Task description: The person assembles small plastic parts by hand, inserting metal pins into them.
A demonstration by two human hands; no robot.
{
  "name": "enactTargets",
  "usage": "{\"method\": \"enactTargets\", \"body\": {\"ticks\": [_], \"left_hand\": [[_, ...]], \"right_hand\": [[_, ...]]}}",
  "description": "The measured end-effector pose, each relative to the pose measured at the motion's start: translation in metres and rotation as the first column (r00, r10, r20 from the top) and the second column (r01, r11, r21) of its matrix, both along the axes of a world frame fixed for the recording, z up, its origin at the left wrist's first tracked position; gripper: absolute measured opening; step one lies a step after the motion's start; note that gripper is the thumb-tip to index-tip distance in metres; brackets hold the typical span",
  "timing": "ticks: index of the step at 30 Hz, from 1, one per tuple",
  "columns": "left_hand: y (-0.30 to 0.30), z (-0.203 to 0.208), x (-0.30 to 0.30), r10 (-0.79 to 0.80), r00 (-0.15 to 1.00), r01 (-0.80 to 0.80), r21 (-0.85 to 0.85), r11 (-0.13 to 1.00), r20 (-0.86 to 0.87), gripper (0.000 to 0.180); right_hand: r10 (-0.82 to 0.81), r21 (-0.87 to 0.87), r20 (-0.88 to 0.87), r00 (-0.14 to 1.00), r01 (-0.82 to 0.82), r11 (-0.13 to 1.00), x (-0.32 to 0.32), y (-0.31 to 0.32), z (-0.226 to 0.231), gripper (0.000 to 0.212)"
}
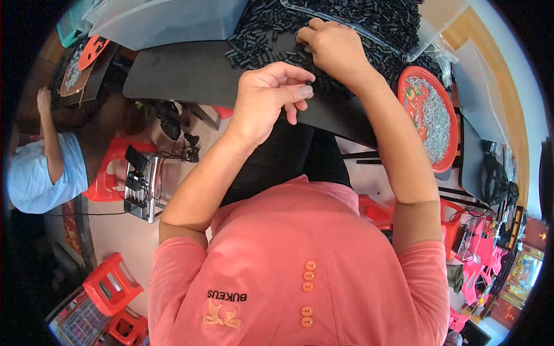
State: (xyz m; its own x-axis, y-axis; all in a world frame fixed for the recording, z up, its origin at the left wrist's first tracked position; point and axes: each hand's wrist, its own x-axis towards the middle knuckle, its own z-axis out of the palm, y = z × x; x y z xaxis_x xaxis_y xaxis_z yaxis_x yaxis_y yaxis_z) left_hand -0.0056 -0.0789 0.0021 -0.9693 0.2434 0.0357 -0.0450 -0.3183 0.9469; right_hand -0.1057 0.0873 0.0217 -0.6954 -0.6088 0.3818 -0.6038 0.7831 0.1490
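My left hand (266,99) is raised over the near edge of the dark table (173,72). Its thumb and forefinger pinch a small black cylindrical piece (309,83), which their tips partly cover. Farther forward and to the right, my right hand (336,51) reaches down to a large heap of small black tube-like pieces (378,17). Those fingers are curled at the edge of the heap; whatever they grip is hidden. More black pieces (251,56) lie scattered on the tabletop just left of my hands.
Right of my forearm, a red round tray (405,92) holds many small silvery metal parts (437,124). A translucent plastic bin (173,26) stands at the far left of the table. A co-worker in a blue shirt (46,173) sits left, near a red stool (112,170).
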Motion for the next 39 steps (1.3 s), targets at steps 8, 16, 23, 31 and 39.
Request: {"method": "enactTargets", "body": {"ticks": [8,16,23,31,39], "left_hand": [[0.001,-0.002,-0.002,0.021,1.000,-0.021,0.016,1.000,0.012,0.018],[-0.002,0.000,-0.002,0.013,0.999,-0.014,0.042,0.999,0.031,0.018],[0.003,0.003,0.001,0.048,0.998,-0.050,0.045,0.998,0.049,0.017],[0.020,0.012,-0.006,0.169,0.986,-0.168,0.118,0.979,0.007,0.015],[0.054,0.018,-0.013,0.247,0.967,-0.255,0.269,0.929,0.064,0.013]], "right_hand": [[0.067,-0.029,0.014,0.998,-0.067,0.997,-0.004,0.002,-0.005,0.020],[0.242,-0.615,0.388,0.889,0.054,0.787,0.005,0.010,0.017,0.015],[0.652,-0.868,0.488,0.580,0.399,0.295,0.047,0.032,0.032,0.012],[0.526,-0.897,0.443,0.726,0.360,0.257,0.100,0.031,0.004,0.009],[0.376,-0.908,0.172,0.911,-0.001,0.420,0.124,0.007,-0.011,0.012]]}}
